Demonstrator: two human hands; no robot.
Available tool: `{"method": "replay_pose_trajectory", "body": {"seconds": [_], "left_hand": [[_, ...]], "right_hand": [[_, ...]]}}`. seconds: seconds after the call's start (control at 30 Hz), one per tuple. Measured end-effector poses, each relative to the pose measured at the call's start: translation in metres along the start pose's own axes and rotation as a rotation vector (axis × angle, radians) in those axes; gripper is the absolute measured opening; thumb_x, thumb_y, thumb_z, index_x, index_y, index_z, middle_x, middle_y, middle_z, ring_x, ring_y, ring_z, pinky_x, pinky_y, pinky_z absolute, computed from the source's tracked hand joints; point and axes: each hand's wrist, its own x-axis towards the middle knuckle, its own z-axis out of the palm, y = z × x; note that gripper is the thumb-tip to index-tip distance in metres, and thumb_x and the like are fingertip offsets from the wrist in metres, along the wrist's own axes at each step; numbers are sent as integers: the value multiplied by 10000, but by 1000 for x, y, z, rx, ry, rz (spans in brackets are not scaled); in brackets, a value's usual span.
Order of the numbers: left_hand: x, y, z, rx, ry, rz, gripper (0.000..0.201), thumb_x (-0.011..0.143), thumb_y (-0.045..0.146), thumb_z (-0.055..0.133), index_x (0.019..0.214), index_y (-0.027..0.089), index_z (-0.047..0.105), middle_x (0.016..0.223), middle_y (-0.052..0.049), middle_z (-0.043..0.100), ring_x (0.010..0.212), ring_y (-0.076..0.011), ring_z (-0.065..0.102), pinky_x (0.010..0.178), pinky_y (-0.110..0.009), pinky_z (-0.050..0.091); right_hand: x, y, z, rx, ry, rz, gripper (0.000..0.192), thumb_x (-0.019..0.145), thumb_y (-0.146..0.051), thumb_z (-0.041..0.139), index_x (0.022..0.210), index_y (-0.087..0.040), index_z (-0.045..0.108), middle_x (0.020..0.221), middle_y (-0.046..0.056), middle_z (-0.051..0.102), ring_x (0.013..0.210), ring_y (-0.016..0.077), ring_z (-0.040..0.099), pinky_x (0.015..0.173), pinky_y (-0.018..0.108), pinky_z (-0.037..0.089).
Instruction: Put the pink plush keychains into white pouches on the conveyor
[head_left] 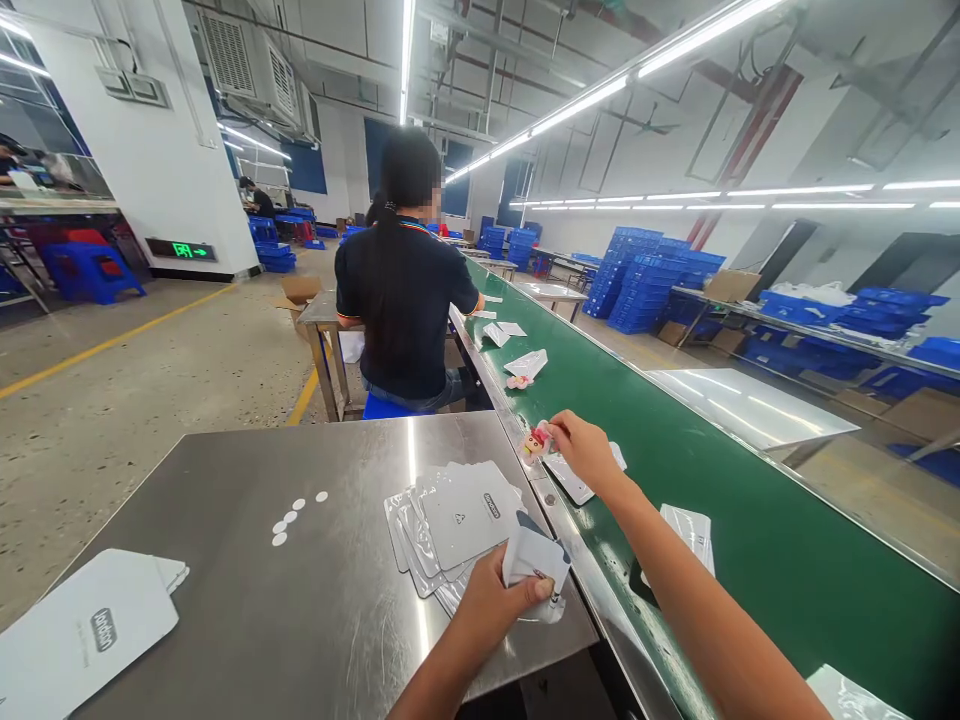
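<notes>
My left hand (491,600) is closed on a white plastic pouch (534,552) at the table's right edge, thumb on top. The pouch has some small dark print near the thumb. Over the near edge of the green conveyor belt (757,500), my right hand (589,450) pinches a small pink-and-yellow cartoon figure (535,441). Beneath that hand a white pouch (574,478) lies on the belt, partly covered. Just beyond my left hand, a loose pile of white printed pouches (457,520) rests on the metal table (300,620).
More white cards or pouches (97,625) lie at the table's left. Several white round discs (290,517) sit mid-table. Farther along the belt are another pink figure (519,382) and a folded white pouch (529,363). A co-worker (405,300) sits ahead, back turned.
</notes>
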Motion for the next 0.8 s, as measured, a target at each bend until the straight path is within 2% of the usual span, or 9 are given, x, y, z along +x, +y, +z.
{"method": "replay_pose_trajectory", "body": {"seconds": [0.17,0.27,0.37,0.5,0.67,0.73,0.8], "left_hand": [[-1,-3,7,88,-29,44,323,639,361,725,819,114,622,708,-10,582,660,-131,489,619,-222,367],[-4,-7,13,102,-65,51,312,646,324,723,866,121,635,725,-6,584,666,-128,484,620,-216,369],[-10,-9,17,143,-93,62,296,653,315,719,877,133,650,743,-4,588,677,-130,479,623,-216,370],[-18,-7,20,250,-131,20,347,630,316,738,918,143,651,783,-13,604,706,-148,491,641,-228,376],[-20,-1,28,303,-210,21,403,617,339,749,956,160,625,769,17,569,714,-136,469,648,-220,364],[-21,0,33,260,-229,22,400,638,330,733,978,159,612,771,21,564,713,-132,474,647,-218,369],[-23,1,39,264,-215,38,413,665,324,710,1030,165,598,809,10,589,738,-145,501,668,-232,391]], "right_hand": [[-75,-22,-51,374,28,-78,241,890,-426,420,850,-218,536,689,-18,614,613,127,576,616,231,434],[-107,-23,-70,295,-33,-70,226,891,-403,421,827,-231,553,682,-21,611,596,128,557,597,237,427],[-125,-18,-82,149,-75,-70,222,902,-384,401,828,-240,553,691,-21,613,589,130,545,584,241,413],[-140,-12,-86,84,-170,-127,196,915,-339,384,868,-242,547,773,-12,629,629,129,562,598,239,421],[-154,-15,-76,75,-233,-298,219,934,-310,370,910,-223,569,851,12,643,743,137,586,681,251,449],[-161,-17,-74,69,-281,-383,255,936,-298,368,881,-231,608,1000,24,633,901,158,571,786,280,450],[-168,-19,-73,19,-290,-434,253,916,-341,417,862,-239,642,1232,24,530,1120,214,469,925,350,402]]}}
